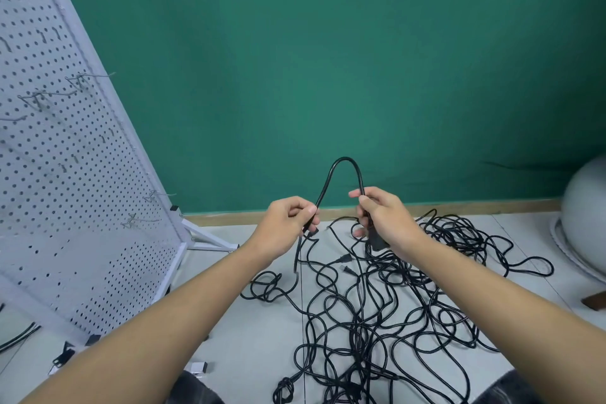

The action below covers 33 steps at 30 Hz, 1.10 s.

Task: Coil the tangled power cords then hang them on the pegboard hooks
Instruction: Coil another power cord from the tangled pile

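Heaped power cords (357,334): judged light, limp, snag-prone. One loop (344,158) is pinched by left hand (288,223), gripped at the plug end (377,241) by right hand (388,220).

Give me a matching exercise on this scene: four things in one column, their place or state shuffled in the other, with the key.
Column A
1. left hand
2. right hand
3. pegboard
4. tangled cords

Column B
a. heaped on the floor
b. grips the right side of the raised cord loop
c. stands at the left, hooks bare
d. pinches the left side of the loop

Pairs: 1-d, 2-b, 3-c, 4-a
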{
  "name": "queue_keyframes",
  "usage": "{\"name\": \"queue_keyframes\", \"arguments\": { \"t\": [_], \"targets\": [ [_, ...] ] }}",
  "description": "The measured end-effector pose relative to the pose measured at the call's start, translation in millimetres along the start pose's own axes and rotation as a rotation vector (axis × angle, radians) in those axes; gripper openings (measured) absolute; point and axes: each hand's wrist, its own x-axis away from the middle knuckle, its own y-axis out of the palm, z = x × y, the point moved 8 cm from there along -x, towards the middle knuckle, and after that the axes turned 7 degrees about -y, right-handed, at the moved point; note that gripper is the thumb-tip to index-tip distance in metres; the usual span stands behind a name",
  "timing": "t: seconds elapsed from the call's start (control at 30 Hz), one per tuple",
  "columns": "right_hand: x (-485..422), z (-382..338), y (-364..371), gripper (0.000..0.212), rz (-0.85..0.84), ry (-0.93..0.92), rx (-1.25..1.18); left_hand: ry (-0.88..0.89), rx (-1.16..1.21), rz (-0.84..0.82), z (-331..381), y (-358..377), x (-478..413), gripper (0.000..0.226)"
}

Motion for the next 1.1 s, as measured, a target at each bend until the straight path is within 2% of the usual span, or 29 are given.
{"name": "queue_keyframes", "arguments": {
  "t": [0.17,0.23,0.33,0.43,0.57,0.63,0.7,0.8,0.97,1.1],
  "targets": [
    [8.2,-7.0,25.8,0.021,-0.12,-0.105,0.299,0.036,0.108,-0.048,14.8,10.1,7.8,0.002],
    [10.5,-10.6,36.6,0.022,-0.159,-0.161,0.398,0.076,0.087,-0.013,19.2,12.7,10.1,0.008],
    [10.7,-15.2,44.2,0.027,-0.165,-0.186,0.429,0.101,0.046,0.107,22.0,3.0,9.1,0.01],
    [10.4,-20.0,45.7,0.032,-0.157,-0.203,0.402,0.076,0.123,0.15,18.9,-8.6,8.3,0.004],
    [11.7,-12.3,49.2,0.013,-0.227,-0.228,0.497,0.043,0.195,0.142,17.3,-11.6,8.5,0.015],
    [11.3,-8.6,47.5,0.027,-0.211,-0.235,0.48,0.044,0.216,0.155,16.6,-15.9,5.4,0.012],
    [12.5,-9.6,48.5,0.035,-0.214,-0.237,0.46,0.073,0.136,0.17,17.7,-21.8,3.7,0.008],
    [16.6,-13.9,51.2,0.027,-0.226,-0.255,0.468,0.11,0.018,0.16,17.0,-22.5,5.0,0.007],
    [17.0,-12.8,50.1,0.028,-0.201,-0.176,0.32,0.104,0.044,0.209,21.0,-25.3,8.2,0.023],
    [16.4,-12.2,46.6,0.021,-0.243,-0.172,0.239,0.129,0.065,0.084,26.9,-20.4,9.5,0.04]
  ]
}}
